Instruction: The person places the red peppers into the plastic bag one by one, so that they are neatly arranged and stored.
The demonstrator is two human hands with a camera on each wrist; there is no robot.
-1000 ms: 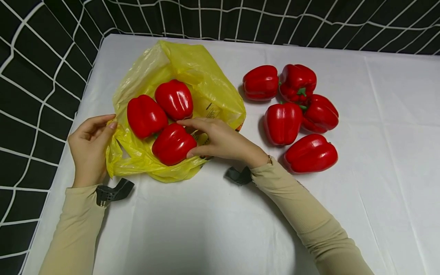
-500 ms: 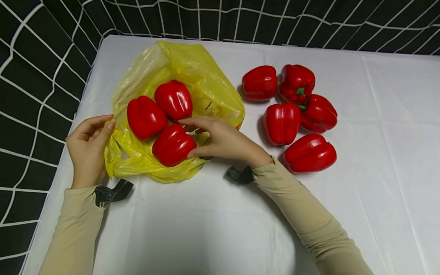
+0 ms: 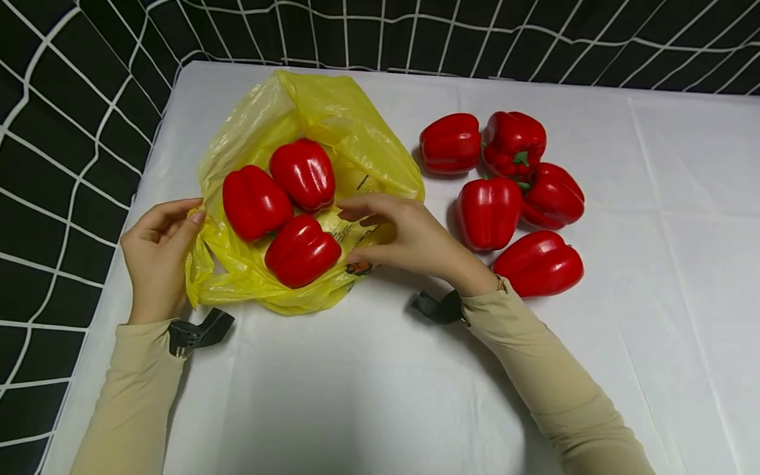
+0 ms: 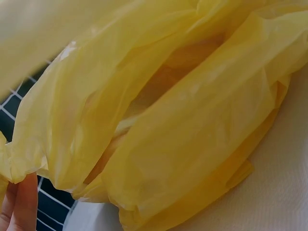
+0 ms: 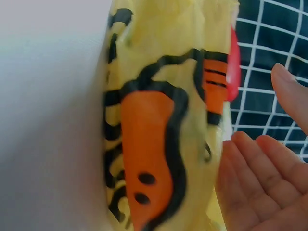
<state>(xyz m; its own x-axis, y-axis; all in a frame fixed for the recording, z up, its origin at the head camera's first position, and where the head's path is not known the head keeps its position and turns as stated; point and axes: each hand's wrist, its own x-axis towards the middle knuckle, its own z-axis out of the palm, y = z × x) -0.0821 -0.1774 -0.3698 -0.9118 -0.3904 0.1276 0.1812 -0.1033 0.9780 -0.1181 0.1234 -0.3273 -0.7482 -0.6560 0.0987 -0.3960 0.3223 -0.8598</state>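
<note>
A yellow plastic bag [image 3: 338, 99] lies mouth-up on the table with three red bell peppers inside: one at the left [image 3: 256, 203], one at the back [image 3: 303, 173] and one at the front [image 3: 303, 251]. My left hand [image 3: 159, 254] pinches the bag's left rim between thumb and fingers; in the left wrist view its fingertips [image 4: 24, 204] meet the gathered plastic. Just right of the front pepper, my right hand [image 3: 410, 234] is over the bag's right side, fingers apart and holding nothing. In the right wrist view that hand appears beside the bag's printed wall [image 5: 149, 159].
Right of the bag, several more red bell peppers lie grouped on the white-covered table [image 3: 368, 389], the nearest pepper [image 3: 539, 264] close to my right wrist. A black cloth with a white grid [image 3: 451, 33] borders the back and left.
My right hand has let go of the front pepper and drawn back to the right. That pepper stays in the bag. The left hand keeps its pinch on the rim.
</note>
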